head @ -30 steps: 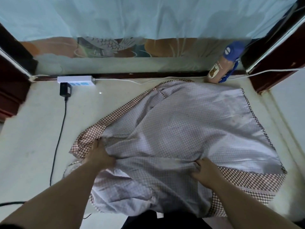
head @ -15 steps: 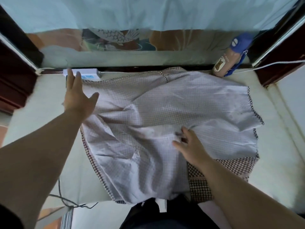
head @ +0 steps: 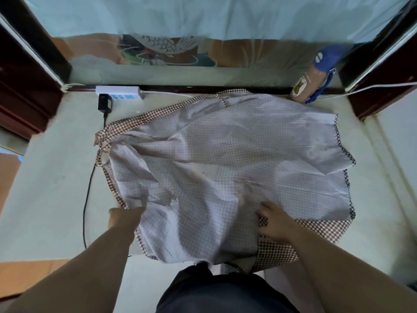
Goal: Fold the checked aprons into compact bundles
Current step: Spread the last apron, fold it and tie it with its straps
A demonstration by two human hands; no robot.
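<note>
Apron (head: 237,154) spread wrinkled, pale side up, across the table (head: 56,177). Right hand (head: 274,224) on its near part, fingers (head: 262,219) curled into the cloth beside the darker checked band. Left hand (head: 125,216) at its left edge, fingertips hidden by fabric; cannot tell their state.

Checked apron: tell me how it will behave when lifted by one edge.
Probably floppy: the checked apron lies in soft wrinkles, so it should sag from any grip. Likely light: the cloth looks thin. Its sheen suggests it may slide.
</note>
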